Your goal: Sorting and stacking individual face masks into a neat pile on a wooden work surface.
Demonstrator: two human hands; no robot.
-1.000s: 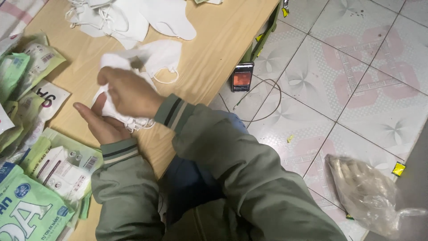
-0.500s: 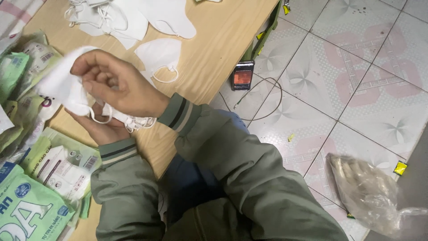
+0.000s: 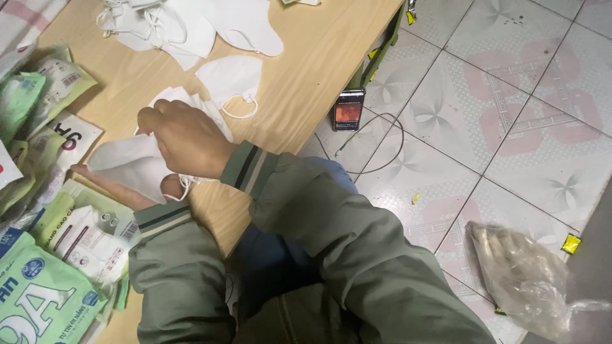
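Holding one white mask [image 3: 131, 167] between left hand [image 3: 124, 191] and right hand [image 3: 185, 137]

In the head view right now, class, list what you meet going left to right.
Green packets → folded white mask in the hands → right hand → phone → clear plastic bag → yellow scrap.

Bare table [image 3: 306, 83] runs from the hands toward the right edge — the only open stretch, with one loose mask [image 3: 231, 78] lying at its inner side. The far edge is blocked by a heap of masks [image 3: 191, 25]. The left edge and near left corner are crowded with green packets [image 3: 44, 280]. Both hands [image 3: 185, 137] and a held mask [image 3: 131, 162] fill the middle — sleeves cover the near edge.
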